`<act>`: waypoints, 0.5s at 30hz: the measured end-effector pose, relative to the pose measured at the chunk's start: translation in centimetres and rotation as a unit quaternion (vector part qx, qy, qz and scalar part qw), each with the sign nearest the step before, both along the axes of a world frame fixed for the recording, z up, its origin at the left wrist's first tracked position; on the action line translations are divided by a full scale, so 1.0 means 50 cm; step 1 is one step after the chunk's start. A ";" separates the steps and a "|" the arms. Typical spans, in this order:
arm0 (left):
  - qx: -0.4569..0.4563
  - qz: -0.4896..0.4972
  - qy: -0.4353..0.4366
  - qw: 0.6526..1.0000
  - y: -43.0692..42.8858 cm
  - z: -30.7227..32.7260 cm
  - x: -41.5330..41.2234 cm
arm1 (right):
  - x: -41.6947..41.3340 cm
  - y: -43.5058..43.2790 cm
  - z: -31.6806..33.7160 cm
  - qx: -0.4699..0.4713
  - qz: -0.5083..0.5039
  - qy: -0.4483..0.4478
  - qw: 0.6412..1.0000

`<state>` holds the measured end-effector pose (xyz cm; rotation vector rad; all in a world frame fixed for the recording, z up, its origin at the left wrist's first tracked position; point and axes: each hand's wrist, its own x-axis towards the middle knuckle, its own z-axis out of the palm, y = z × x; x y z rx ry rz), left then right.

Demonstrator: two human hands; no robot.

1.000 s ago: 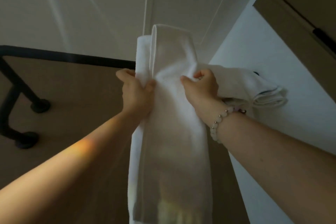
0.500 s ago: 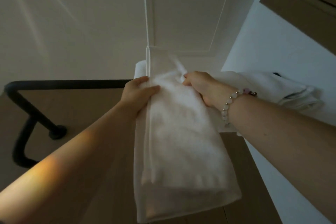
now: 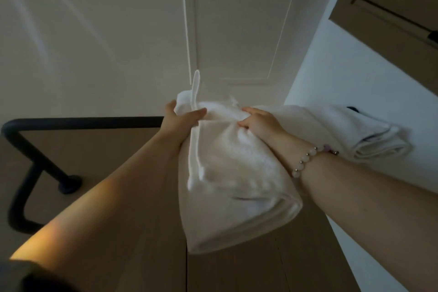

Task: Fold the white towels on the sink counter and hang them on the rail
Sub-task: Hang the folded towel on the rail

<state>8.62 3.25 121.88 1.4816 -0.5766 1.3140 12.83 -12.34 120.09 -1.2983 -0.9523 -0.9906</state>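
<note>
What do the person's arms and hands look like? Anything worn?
No gloves on left hand or right hand. Forearms bare. Dark sleeve on the left upper arm. Right wrist: bracelet of pale round beads, small metal spacers, one purple bead.

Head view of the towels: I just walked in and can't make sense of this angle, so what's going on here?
A person is hanging a folded white towel over the black rail. The left hand grips its upper left edge and the right hand pinches the top beside it, both at rail height. A second towel, also folded, hangs on the rail just to the right. The rail's left stretch is bare.
</note>
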 end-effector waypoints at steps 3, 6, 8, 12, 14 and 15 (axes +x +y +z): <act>-0.019 -0.015 0.063 0.998 0.005 -0.018 -0.004 | -0.003 0.011 0.023 0.007 -0.049 -0.007 0.999; -0.017 -0.014 0.107 0.994 0.017 -0.034 -0.006 | -0.002 0.026 0.043 0.019 -0.039 0.012 0.999; -0.012 0.029 0.105 0.994 0.027 -0.034 -0.005 | -0.001 0.034 0.042 0.008 -0.023 0.028 0.999; -0.001 0.044 0.068 0.997 0.025 -0.030 -0.006 | 0.009 0.058 0.015 0.032 0.058 0.063 0.996; -0.009 0.055 0.051 0.997 0.028 -0.023 0.004 | 0.015 0.060 0.002 0.037 0.092 0.071 0.993; -0.015 0.058 0.047 0.997 0.028 -0.020 0.009 | 0.015 0.059 -0.011 0.022 0.098 0.081 0.992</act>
